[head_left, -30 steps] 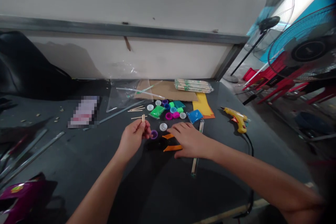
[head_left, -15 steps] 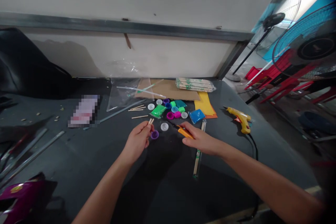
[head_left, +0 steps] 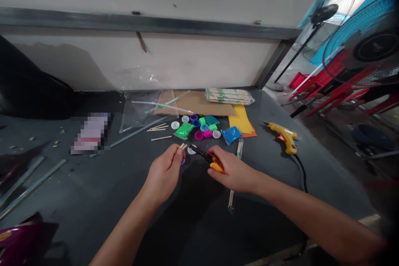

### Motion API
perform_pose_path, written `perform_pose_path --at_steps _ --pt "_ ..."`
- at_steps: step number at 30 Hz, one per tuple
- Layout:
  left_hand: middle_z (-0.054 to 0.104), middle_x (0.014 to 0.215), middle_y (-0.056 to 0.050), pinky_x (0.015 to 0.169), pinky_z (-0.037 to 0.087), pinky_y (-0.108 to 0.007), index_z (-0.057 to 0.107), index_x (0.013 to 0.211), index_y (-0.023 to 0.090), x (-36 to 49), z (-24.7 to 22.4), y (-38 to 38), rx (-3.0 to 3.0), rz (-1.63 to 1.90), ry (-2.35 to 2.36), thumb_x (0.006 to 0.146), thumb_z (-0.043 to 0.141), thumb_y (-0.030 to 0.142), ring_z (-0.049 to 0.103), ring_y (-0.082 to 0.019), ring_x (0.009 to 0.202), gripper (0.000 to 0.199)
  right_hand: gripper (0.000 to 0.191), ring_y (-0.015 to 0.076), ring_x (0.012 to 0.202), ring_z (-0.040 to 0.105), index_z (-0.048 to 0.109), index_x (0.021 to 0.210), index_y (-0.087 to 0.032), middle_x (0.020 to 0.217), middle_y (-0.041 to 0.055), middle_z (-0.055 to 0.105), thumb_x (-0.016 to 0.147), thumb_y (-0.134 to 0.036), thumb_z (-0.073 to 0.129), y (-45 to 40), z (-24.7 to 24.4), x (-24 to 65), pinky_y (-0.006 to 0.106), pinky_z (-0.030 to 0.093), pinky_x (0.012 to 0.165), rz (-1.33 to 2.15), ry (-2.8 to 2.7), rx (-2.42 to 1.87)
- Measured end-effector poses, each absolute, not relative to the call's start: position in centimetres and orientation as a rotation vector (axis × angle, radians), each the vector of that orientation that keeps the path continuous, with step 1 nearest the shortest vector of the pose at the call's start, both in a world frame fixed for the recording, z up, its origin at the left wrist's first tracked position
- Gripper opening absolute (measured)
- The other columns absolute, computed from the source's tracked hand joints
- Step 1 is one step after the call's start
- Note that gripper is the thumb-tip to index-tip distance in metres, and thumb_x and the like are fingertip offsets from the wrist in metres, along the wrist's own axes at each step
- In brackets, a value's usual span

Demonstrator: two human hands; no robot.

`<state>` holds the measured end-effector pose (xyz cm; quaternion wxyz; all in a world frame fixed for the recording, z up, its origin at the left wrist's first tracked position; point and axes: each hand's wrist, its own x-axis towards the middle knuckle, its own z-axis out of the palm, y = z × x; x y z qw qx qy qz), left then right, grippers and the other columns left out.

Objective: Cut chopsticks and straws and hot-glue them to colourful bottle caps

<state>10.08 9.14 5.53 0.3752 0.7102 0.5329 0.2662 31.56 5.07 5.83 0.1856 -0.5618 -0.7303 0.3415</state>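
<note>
The short wooden sticks [head_left: 182, 146] are pinched between thumb and fingertips of the left hand [head_left: 163, 174], which is nearly closed, with their ends poking out on the far side. The orange-handled scissors [head_left: 215, 166] are gripped in the right hand [head_left: 232, 170], partly curled around the handles, and their black blades [head_left: 199, 153] are pointed left, just beside the sticks. Whether the blades are touching the sticks cannot be told.

A purple bottle cap [head_left: 182, 161] is partly hidden under the left hand, and a white cap [head_left: 190, 150] is seen beneath the blades. Further caps in pink, blue and green [head_left: 202, 129] are heaped on the dark grey table [head_left: 77, 183] beyond the hands, between a green packet [head_left: 183, 130] and a blue packet [head_left: 231, 135]. Loose craft sticks [head_left: 160, 138] are laid to the far left of them. A yellow hot glue gun [head_left: 282, 138] is placed to the right, and a stick-filled tube [head_left: 230, 199] is laid under the right hand.
</note>
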Motion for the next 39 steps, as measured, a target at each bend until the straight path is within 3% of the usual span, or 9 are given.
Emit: perform_pose_path --at_steps 3,16,39 --pt "0.054 0.067 0.003 0.061 0.035 -0.025 0.048 0.076 0.023 9.94 5.84 9.11 1.940 0.644 1.382 0.095 0.031 0.041 0.051 -0.015 0.063 0.031 0.028 0.0178 0.072 0.051 0.044 0.103 -0.020 0.083 0.0031 0.055 0.082 -0.034 0.056 5.09 5.95 31.21 0.030 0.037 0.063 0.887 -2.099 -1.607" --pt "0.050 0.063 0.003 0.058 0.031 -0.025 0.043 0.075 0.023 9.63 5.69 8.75 2.088 0.647 1.350 0.096 0.031 0.036 0.047 -0.014 0.057 0.027 0.033 0.0185 0.078 0.053 0.042 0.108 -0.018 0.097 0.0081 0.055 0.078 -0.024 0.054 4.97 5.86 30.99 0.031 0.039 0.068 0.736 -2.173 -1.625" --pt "0.048 0.062 0.004 0.055 0.031 -0.025 0.041 0.075 0.022 9.75 5.59 8.74 2.263 0.685 1.381 0.096 0.032 0.028 0.047 -0.013 0.055 0.024 0.030 0.0167 0.069 0.050 0.041 0.103 -0.018 0.089 0.0057 0.054 0.075 -0.023 0.050 4.70 6.07 30.61 0.029 0.034 0.060 0.620 -2.192 -1.697"
